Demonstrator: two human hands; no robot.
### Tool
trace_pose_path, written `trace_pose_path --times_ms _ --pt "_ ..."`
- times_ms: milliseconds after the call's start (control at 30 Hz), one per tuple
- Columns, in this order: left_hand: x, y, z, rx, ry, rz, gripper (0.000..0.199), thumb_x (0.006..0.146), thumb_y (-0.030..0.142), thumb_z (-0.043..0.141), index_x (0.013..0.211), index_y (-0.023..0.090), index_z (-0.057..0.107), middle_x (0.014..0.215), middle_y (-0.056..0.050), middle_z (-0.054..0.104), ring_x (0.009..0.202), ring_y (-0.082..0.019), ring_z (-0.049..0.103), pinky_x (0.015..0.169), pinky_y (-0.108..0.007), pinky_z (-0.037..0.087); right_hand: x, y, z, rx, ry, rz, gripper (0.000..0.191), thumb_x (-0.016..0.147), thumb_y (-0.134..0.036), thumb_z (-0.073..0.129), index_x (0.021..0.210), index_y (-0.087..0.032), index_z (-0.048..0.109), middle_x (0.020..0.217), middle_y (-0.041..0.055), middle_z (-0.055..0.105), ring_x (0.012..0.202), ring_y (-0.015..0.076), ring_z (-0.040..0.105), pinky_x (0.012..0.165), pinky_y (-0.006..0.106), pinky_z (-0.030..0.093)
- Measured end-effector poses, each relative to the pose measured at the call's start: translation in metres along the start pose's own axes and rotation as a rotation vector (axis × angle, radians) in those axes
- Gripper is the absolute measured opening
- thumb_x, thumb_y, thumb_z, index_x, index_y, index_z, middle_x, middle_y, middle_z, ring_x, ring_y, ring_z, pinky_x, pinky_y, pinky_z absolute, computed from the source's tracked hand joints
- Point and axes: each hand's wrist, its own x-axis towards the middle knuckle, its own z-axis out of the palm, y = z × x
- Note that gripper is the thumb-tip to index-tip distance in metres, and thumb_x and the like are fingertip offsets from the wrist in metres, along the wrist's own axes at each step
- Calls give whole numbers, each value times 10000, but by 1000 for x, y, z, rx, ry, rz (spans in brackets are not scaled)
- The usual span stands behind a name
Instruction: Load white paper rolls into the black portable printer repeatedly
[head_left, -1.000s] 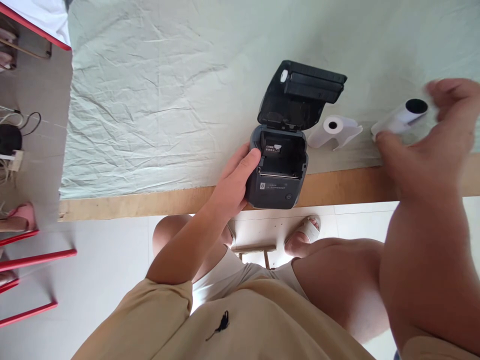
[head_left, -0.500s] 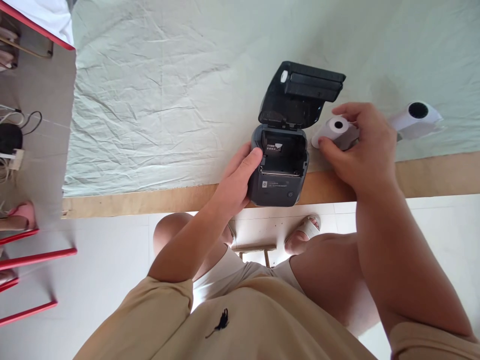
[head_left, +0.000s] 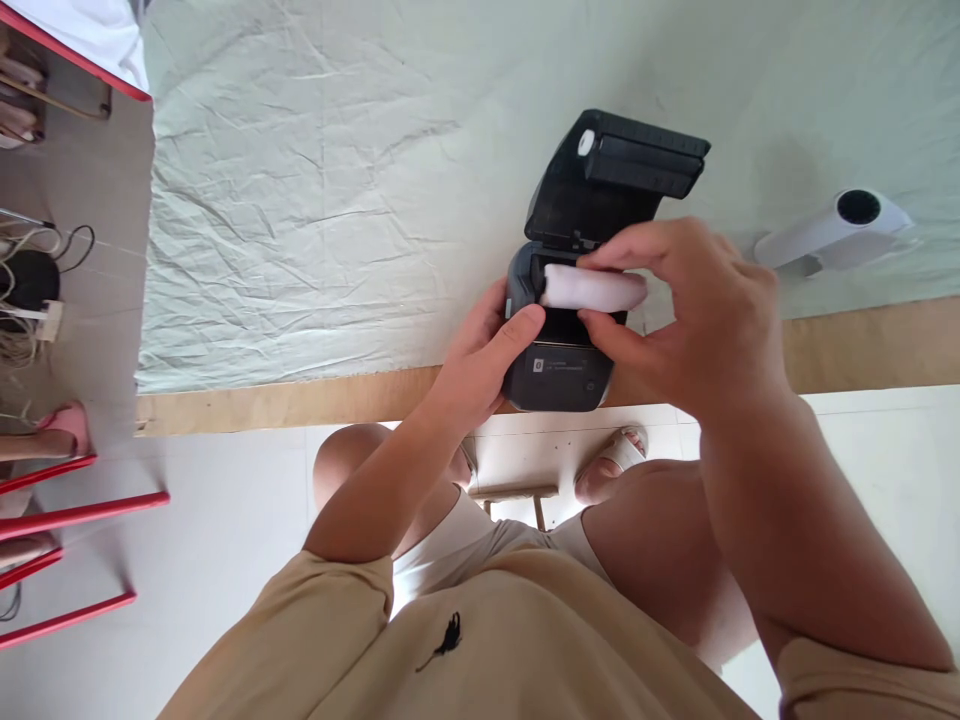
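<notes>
A dark portable label printer [head_left: 559,378] is held over the table's front edge, its black lid [head_left: 611,175] swung up and back. My left hand [head_left: 484,345] grips the printer's left side, thumb on the rim of the paper bay. Between the thumb and fingers of my right hand [head_left: 697,310] is a small white paper roll [head_left: 596,288]. The roll lies sideways over the bay, its left end at the bay's left wall and its right end jutting past the right side. It hides much of the bay's inside.
A larger white roll with a dark core [head_left: 832,235] lies at the right on the pale green cloth [head_left: 337,200]. Bare wood [head_left: 300,405] runs along the table's front edge. At the left are cables [head_left: 26,310] and red metal legs [head_left: 82,515] on the floor.
My right hand has lifted the small paper roll off the cloth, carried it left to the printer's bay and turned it on its side. My left hand still holds the printer.
</notes>
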Motion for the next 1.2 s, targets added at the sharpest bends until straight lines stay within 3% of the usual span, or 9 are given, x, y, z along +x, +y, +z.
trace_pose_path --times_ms 233,467,567,667,800,867,1000,1100,1200 --pt "1 -1 -3 25 -6 -46 691 940 718 903 1409 242 729 1253 -108 865 1037 -337 871 694 -371 681 -3 10 2 136 56 -89 260 894 -26 711 929 -284 722 1012 -46 906 845 205 842 751 389 540" --pt "3 -5 -5 121 -16 129 1037 870 506 1004 1739 339 462 1582 -90 770 1508 -407 742 1226 -496 643 -13 4 8 321 43 -140 103 1074 -327 717 973 -307 724 854 -37 812 864 222 815 807 424 561" --pt "4 -5 -7 145 -40 116 1141 793 480 1053 1748 330 447 1600 -114 744 1486 -428 750 1215 -529 659 -12 18 11 393 264 59 106 1078 -426 721 1133 -343 755 1018 11 795 977 253 817 820 426 581" --pt "4 -4 -7 155 -30 111 1206 754 495 1077 1758 297 438 1699 -153 680 1531 -450 714 1232 -532 654 -11 32 11 493 174 255 413 1083 -624 719 1450 -440 672 1419 66 774 1390 355 775 1084 553 626" --pt "3 -3 -8 177 -8 56 1289 739 493 1083 1797 298 373 1764 -166 633 1569 -463 687 1227 -531 657 -16 41 9 605 161 313 472 1077 -763 637 1404 -423 656 1308 75 826 1294 360 809 1137 631 648" --pt "3 -4 -10 171 -23 46 1308 735 476 1089 1803 328 347 1796 -152 610 1603 -450 667 1241 -518 653 -21 38 9 614 37 383 413 1097 -705 640 1381 -407 671 1394 79 802 1351 357 792 1153 637 651" --pt "6 -9 -13 117 -67 111 1042 775 525 1074 1647 343 534 1696 -108 698 1588 -413 687 1247 -511 658 -27 31 15 689 -222 431 511 1045 -571 753 1495 -362 630 1361 73 804 1180 328 823 979 574 708" --pt "8 -9 -12 124 -53 107 771 847 591 1023 1473 308 673 1438 -87 815 1413 -387 783 1103 -487 715 -28 30 21 675 -246 438 530 1012 -493 781 1510 -387 635 1340 57 808 1081 312 806 904 542 720" --pt "7 -5 -10 106 -14 44 745 845 554 1040 1457 298 703 1349 -86 837 1346 -381 810 1039 -455 730 -29 33 24 622 -240 444 515 992 -476 803 1481 -425 652 1365 48 804 1103 330 798 922 554 729"
